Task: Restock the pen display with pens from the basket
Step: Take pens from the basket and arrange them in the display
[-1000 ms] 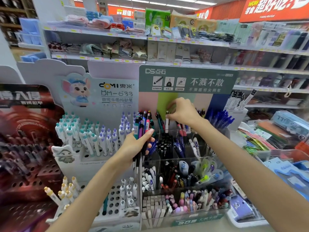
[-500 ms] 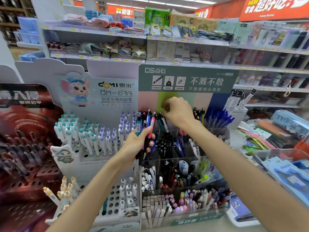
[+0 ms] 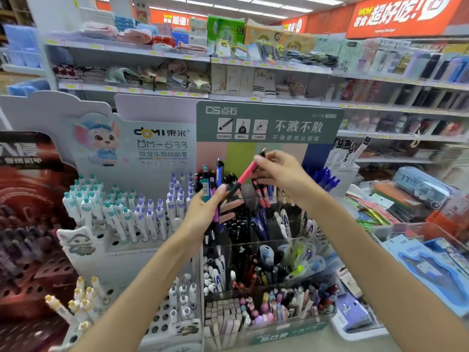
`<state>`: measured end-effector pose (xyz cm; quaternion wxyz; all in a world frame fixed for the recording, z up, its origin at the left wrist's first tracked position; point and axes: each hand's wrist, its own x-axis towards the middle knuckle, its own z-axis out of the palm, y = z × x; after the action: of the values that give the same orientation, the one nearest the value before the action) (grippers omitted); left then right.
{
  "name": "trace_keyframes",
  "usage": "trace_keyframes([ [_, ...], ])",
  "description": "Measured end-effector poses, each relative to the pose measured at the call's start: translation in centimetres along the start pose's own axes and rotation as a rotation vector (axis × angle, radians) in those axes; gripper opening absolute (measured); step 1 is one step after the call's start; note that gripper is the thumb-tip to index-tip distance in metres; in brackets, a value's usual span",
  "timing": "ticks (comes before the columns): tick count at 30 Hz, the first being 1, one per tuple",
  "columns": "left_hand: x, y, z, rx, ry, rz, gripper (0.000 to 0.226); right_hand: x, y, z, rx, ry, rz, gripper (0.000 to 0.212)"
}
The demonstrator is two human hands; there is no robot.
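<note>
Pink and black, a single pen [image 3: 244,175] slants across the middle of the view, pinched near its upper end by the fingers of the right hand [image 3: 280,171]. Its lower, dark end reaches down to the left hand [image 3: 208,212], and it is hard to tell whether that end is touching the bundle held there. The left hand is closed around a bundle of pens [image 3: 212,196] held upright: a teal one with a barcode label, a blue one, a purple one and some dark ones, their tips poking out below the palm.

Both hands hover in front of a clear plastic pen display [image 3: 276,252], the landmark here. It is stepped in tiers, each split into compartments. The pink pen sits just above the display's back row, where red, black and blue pens stand. The middle tiers hold dark blue and black pens and white pens with blue lettering. The front row holds pastel pens and small erasers.

A green header card [image 3: 269,121] with white Chinese lettering rises behind the display. Left of the display stands a white cardboard stand [image 3: 121,232] with a cartoon mouse, filled with rows of white pens capped in teal and lilac. Further left is a red and black stand [image 3: 33,250] with round holes. Right of the display lie blue packaged goods [image 3: 426,268]. Behind everything run store shelves [image 3: 253,64] of folded cloths and boxed items.
</note>
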<state>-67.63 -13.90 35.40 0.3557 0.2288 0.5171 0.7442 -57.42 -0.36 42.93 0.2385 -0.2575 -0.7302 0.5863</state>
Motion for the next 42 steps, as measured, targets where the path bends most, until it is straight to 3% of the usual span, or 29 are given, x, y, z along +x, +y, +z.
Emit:
trace_keyframes([
  [3,0.1,0.1,-0.6,0.014,0.032,0.013,0.02,0.3,-0.4,-1.5,0.019,0.25,-0.183,0.008],
  [5,0.0,0.0,-1.0,0.014,0.046,0.011,0.019,0.8,-0.1,-1.8,-0.145,0.351,-0.312,0.013],
  [10,-0.2,-0.1,-1.4,0.01,0.022,-0.023,0.021,1.8,1.7,0.8,-0.635,0.302,-0.406,0.018],
  [18,-0.5,0.6,-2.2,0.025,-0.034,-0.049,0.017,4.0,3.1,3.4,-1.177,0.192,-0.331,0.026],
  [23,-0.7,0.7,-2.8,0.028,-0.027,-0.066,0.022,4.3,2.8,3.7,-1.27,0.151,-0.342,0.024],
  [28,-0.8,0.6,-2.1,0.033,-0.08,-0.08,0.021,3.2,1.4,3.5,-0.932,0.187,-0.347,0.029],
  [31,-0.8,0.6,-1.2,0.029,-0.147,-0.089,0.02,1.4,0.2,3.4,-0.636,0.013,-0.179,0.045],
  [35,-0.5,0.3,-0.4,0.03,-0.194,-0.099,0.02,0.2,0.2,2.6,-0.401,-0.083,-0.057,0.034],
  [38,0.0,0.3,-0.4,0.06,-0.147,-0.052,0.018,-0.2,0.1,1.5,-0.199,0.029,-0.075,0.027],
  [42,0.3,1.4,-1.5,0.123,-0.075,0.008,0.017,-0.7,0.0,-0.8,-0.089,0.354,-0.275,0.014],
])
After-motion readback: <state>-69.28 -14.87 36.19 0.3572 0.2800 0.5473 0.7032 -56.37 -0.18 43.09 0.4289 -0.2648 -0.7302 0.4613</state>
